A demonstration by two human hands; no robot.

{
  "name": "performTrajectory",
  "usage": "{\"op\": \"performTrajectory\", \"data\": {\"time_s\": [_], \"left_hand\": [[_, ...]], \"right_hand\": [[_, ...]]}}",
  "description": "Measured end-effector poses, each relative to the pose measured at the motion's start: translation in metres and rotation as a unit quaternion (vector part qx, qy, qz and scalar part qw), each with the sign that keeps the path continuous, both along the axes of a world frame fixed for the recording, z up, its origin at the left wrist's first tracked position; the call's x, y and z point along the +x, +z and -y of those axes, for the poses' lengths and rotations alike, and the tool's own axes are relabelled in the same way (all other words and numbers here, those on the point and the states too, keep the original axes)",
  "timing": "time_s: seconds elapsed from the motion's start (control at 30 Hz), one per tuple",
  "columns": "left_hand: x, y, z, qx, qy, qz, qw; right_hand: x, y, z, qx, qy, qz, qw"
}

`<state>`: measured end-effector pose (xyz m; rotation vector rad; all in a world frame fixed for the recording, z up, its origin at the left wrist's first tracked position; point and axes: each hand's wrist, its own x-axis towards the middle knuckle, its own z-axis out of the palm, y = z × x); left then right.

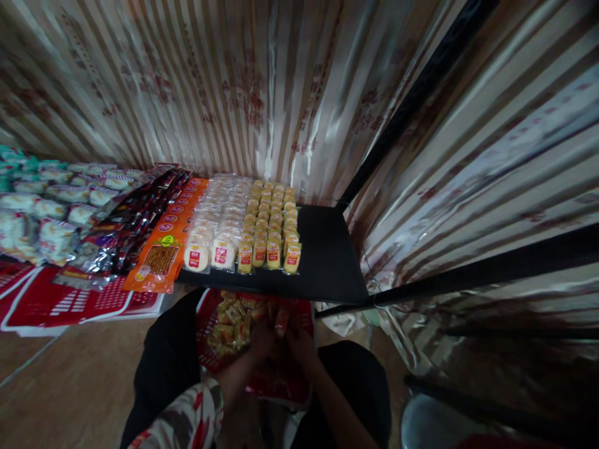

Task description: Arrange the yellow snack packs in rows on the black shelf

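My left hand point(262, 338) and my right hand point(294, 337) are close together over a red plastic basket point(303, 374) between my knees. A small wrapped snack packet point(281, 321) with a red label stands between them, gripped by the fingers of my right hand. My left hand's fingers curl inward beside it; shadow hides what they hold, if anything. Loose yellow snack packets point(229, 324) fill the basket's left side. Just beyond, on a black shelf point(322, 249), similar yellow packets point(271, 231) stand in neat rows, labels facing me.
Left of the yellow rows are round white wrapped crackers point(208, 249), an orange snack bag point(163, 249), dark red packets point(140, 218) and white packets point(56, 231). Another red basket point(70, 302) sits below at left. A patterned curtain point(234, 81) and black frame bar point(412, 106) bound the shelf.
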<state>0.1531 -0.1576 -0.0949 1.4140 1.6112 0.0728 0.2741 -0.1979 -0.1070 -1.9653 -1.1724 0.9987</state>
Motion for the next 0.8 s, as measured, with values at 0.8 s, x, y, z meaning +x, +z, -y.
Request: {"op": "performTrajectory", "data": {"time_s": [0.8], "left_hand": [[0.144, 0.183, -0.151, 0.294, 0.016, 0.142, 0.945]], "right_hand": [[0.11, 0.143, -0.194, 0.271, -0.158, -0.115, 0.943]]}}
